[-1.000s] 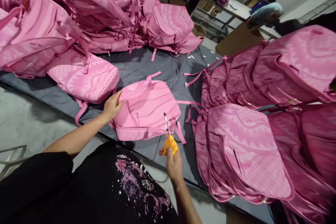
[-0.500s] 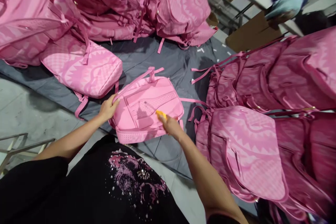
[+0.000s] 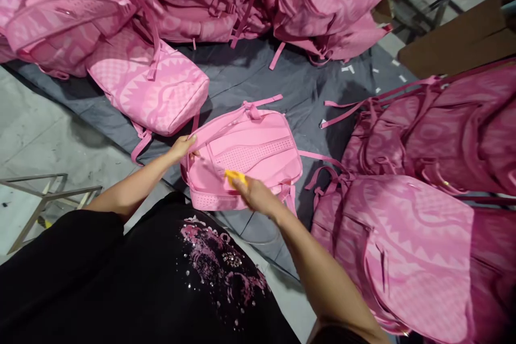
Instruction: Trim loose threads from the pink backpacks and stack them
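A pink backpack (image 3: 258,142) lies on the grey cloth with its perforated back panel and straps facing up. At its left end, my left hand (image 3: 182,149) is closed on the backpack's edge and strap. My right hand (image 3: 256,192) grips a small yellow-handled tool (image 3: 235,177) above the lower middle of the backpack. A thin, blurred part of the tool seems to point left, towards my left hand; its exact kind cannot be made out.
A patterned pink backpack (image 3: 161,88) lies just left, with more pink backpacks (image 3: 209,0) heaped behind. Another group of pink backpacks (image 3: 407,236) fills the right side. A brown cardboard sheet (image 3: 455,40) stands at the back right, and a metal frame (image 3: 52,196) at the left.
My right hand has moved the yellow-handled tool left across the backpack, closer to my left hand. The left hand keeps its hold, and the view has shifted.
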`<state>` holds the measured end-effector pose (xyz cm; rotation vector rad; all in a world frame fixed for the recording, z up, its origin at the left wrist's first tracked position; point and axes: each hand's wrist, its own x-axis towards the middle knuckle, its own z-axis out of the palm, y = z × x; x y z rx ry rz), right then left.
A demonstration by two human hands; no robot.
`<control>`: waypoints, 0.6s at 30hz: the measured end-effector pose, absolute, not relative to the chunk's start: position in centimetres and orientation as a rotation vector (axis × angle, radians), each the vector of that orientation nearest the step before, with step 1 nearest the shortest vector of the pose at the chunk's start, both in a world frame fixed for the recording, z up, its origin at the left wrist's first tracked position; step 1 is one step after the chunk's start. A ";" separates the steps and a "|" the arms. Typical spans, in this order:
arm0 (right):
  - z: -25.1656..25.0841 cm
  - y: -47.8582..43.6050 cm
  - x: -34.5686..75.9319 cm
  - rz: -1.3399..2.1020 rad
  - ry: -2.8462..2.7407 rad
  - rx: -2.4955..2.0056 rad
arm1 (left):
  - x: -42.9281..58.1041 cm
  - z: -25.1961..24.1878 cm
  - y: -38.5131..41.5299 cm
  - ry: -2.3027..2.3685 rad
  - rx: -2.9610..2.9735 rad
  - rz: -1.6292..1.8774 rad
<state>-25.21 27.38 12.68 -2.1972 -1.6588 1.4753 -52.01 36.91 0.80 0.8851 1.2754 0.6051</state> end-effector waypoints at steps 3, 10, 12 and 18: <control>12.9 28.0 -24.9 1.114 -1.498 -2.397 | -52.2 1.3 37.2 1.330 0.805 0.473; 14.0 28.2 -25.8 1.156 -1.627 -2.353 | -50.6 2.8 35.7 1.579 1.258 0.365; 14.5 27.6 -24.4 1.164 -1.626 -2.374 | -49.5 3.2 34.3 1.610 1.674 0.288; 15.6 24.5 -16.2 0.981 -1.484 -2.707 | -45.8 3.5 28.1 1.307 2.372 0.122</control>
